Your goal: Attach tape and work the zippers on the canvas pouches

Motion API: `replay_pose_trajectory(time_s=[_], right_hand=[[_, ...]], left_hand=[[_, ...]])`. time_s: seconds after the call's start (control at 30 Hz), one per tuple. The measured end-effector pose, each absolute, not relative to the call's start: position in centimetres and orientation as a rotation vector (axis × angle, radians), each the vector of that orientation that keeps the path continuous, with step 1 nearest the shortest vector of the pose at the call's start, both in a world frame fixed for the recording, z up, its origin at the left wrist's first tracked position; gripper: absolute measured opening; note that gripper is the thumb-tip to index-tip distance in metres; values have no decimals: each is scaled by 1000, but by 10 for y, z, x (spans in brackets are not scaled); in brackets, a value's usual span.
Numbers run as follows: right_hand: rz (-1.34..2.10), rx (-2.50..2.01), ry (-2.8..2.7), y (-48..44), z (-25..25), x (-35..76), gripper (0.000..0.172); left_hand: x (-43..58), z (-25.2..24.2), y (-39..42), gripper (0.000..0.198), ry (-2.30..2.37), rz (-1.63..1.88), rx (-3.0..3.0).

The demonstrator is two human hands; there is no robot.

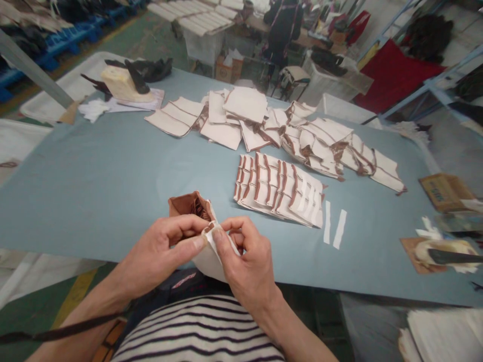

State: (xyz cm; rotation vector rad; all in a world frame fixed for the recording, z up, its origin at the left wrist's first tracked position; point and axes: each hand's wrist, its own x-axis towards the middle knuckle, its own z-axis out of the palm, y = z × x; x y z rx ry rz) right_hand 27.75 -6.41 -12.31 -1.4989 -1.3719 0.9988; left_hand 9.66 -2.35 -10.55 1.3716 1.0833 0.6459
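Observation:
Both hands pinch the edge of a cream and brown fabric piece point(209, 264) at the front edge of the table. My left hand point(160, 254) grips its upper edge between thumb and fingers. Close beside it, my right hand point(249, 261) presses a thumb on a white strip point(212, 239) lying along that edge. A brown flap point(184, 205) of the piece stands up beyond the fingers. To the right lies an overlapping row of similar cream pieces with brown trim point(277, 188), some bearing white strips. Two loose white strips point(339, 230) rest beside the row.
A heap of cream pieces point(245, 108) spreads across the back of the blue-grey table point(94, 191). A yellowish block with a dark-handled tool point(124, 83) sits at the back left. Another pale container with a dark handle point(445, 254) is at the right. Beyond stands a person point(283, 30).

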Motion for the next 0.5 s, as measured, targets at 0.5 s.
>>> replay_pose_trajectory(time_s=[0.5], right_hand=[[696, -1430, -1456, -66, -131, 274, 14]], left_hand=[[111, -108, -24, 31, 1259, 703, 1478]])
